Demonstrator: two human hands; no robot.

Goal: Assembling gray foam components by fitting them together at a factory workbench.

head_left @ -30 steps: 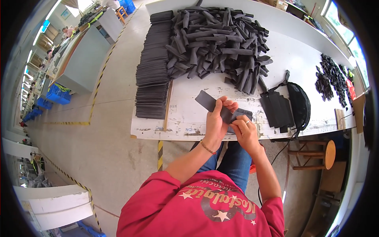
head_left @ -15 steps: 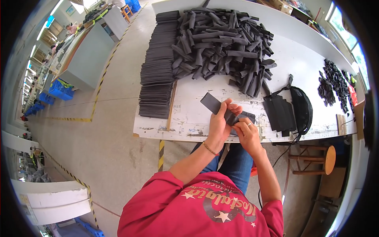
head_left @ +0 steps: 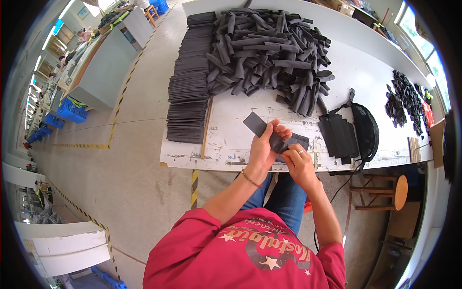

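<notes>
Between my two hands, above the table's front edge, is a dark grey fabric strip [head_left: 255,123]. My left hand [head_left: 263,148] is closed round its middle, and one flat end sticks out past the thumb. Thumb and fingers of my right hand [head_left: 299,164] pinch the strip's other end, which is bent; the fingers hide part of it. A few flat dark fabric pieces [head_left: 299,140] lie on the table just behind my right hand. Farther back rises a loose heap of rolled dark fabric pieces [head_left: 269,53]. Left of the heap runs a long, neat stack of flat dark pieces [head_left: 187,86].
The white worktable [head_left: 236,108] has a worn front edge. To the right are overlapping black flat pieces [head_left: 338,137], a black mesh pouch [head_left: 365,132] and a pile of small black items [head_left: 406,103]. A wooden stool [head_left: 399,192] stands below the table's right side.
The view has shifted slightly. My hands keep nearly the same hold on the fabric strip, with the right fingers a little differently placed at its bent end.
</notes>
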